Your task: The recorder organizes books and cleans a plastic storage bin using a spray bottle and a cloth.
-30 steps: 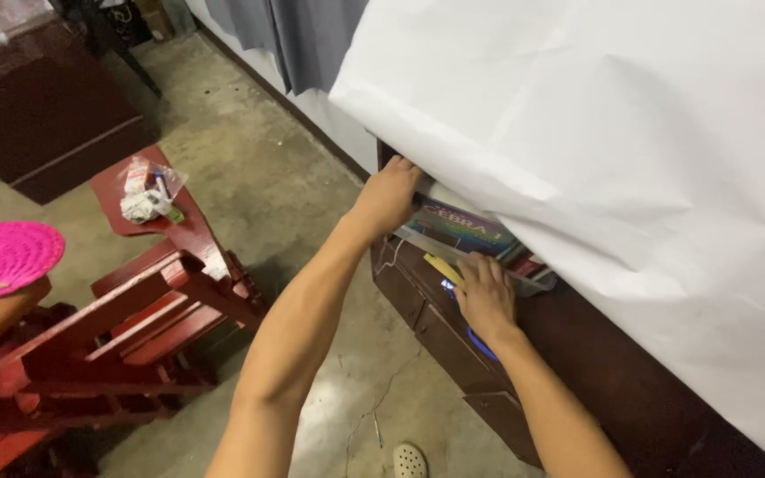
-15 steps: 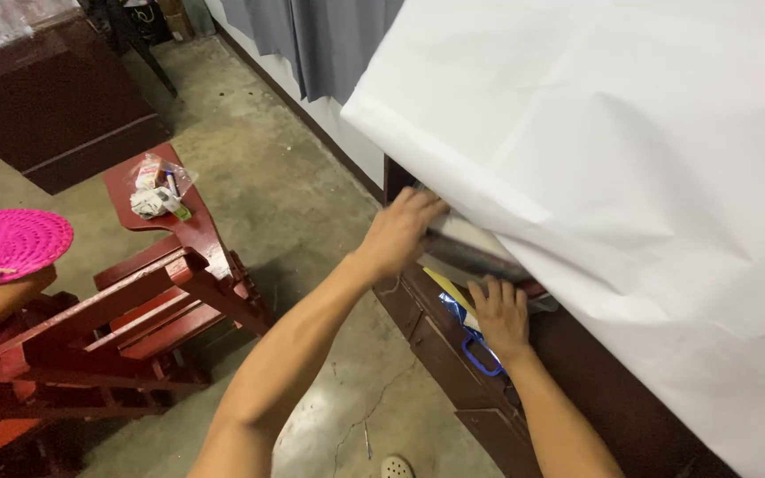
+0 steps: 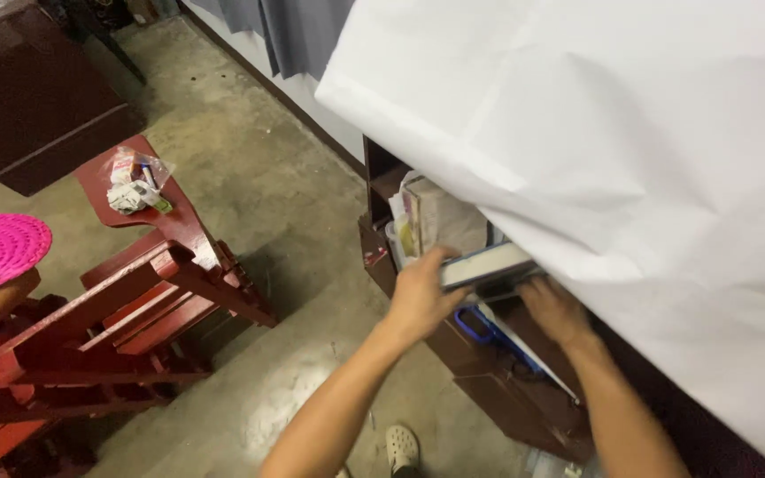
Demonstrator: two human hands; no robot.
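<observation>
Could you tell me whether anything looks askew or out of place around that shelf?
Yes: the papers and folders lean unevenly in the dark wooden shelf, and the white sheet drapes over its front, hiding much of it.

Both hands, left hand (image 3: 422, 296) and right hand (image 3: 556, 308), grip a thick book (image 3: 486, 265) under the white sheet (image 3: 630, 133).

arms: bare, no sleeves | left hand (image 3: 420, 296) & right hand (image 3: 556, 310): no gloves/rings | foot: pale perforated clog (image 3: 402, 447)
</observation>
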